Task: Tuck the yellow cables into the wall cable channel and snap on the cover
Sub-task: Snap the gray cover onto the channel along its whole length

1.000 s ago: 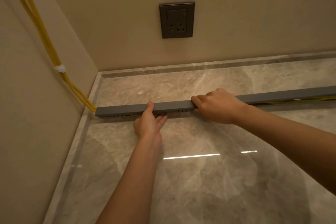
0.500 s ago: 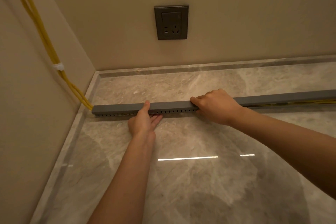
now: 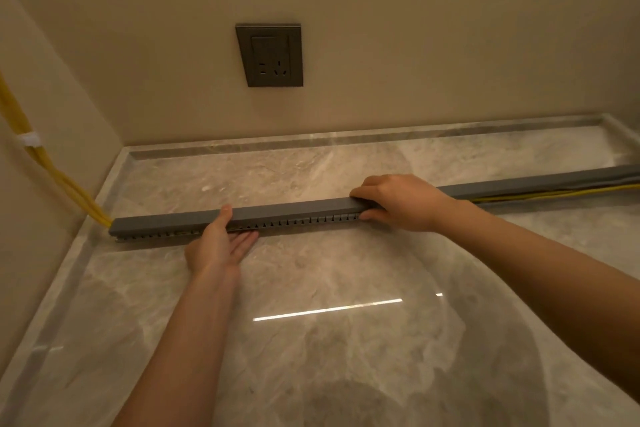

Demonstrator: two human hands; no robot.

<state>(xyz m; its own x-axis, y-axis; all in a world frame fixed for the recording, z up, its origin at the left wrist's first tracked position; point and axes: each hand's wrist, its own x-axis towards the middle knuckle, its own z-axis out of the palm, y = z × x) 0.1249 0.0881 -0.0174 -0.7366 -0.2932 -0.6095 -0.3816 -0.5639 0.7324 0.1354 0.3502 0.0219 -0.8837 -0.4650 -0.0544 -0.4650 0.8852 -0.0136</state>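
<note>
Head view, left hand, right hand, grey cover

- The long grey plastic cover lay along the channel's top, running rightward out of frame.
- The grey slotted plastic cable channel lay flat on the marble surface.
- The thin yellow cables descended the left wall into the channel's left end, showing again beneath the cover far right.

socket: dark grey wall socket on back wall | clip: white cable clip on side wall | surface: glossy marble surface reflects a light strip
</note>
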